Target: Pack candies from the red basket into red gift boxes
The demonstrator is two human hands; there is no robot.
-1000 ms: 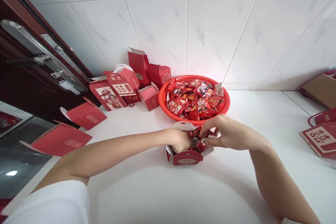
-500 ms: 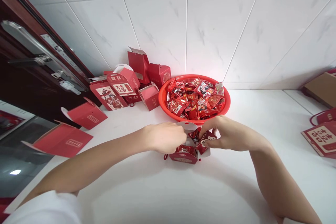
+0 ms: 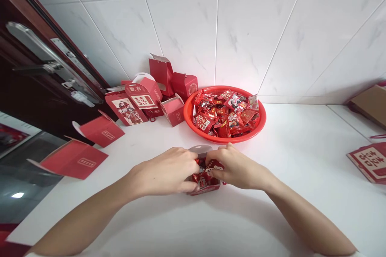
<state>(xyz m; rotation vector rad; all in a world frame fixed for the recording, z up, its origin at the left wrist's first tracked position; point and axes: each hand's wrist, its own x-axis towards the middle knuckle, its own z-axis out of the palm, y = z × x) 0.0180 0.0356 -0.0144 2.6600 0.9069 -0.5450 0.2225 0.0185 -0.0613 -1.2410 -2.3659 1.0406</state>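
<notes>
A small red candy box (image 3: 208,188) stands open on the white counter in front of me, its pale rounded flap (image 3: 200,149) raised at the back. Red-wrapped candies (image 3: 201,177) lie inside it. My left hand (image 3: 177,170) is curled over the box's left side, with the thumb near the front corner and some fingertips hidden inside. Between the thumb and fingers of my right hand (image 3: 230,166) is a red candy packet (image 3: 214,165) with white lettering, at the box's right side.
Behind the box sits a red plastic basket (image 3: 186,122) heaped with wrapped candies. Several red boxes (image 3: 141,100) stand at the back left, and two open ones (image 3: 86,162) lie nearer the left edge. A flat red box (image 3: 369,162) and a brown carton (image 3: 369,102) are at the right. A tiled wall closes the back.
Both hands and the box have shifted slightly left and toward me. My left hand has turned from a fist over the box to fingers along its left side. The right-hand packet is lower.
</notes>
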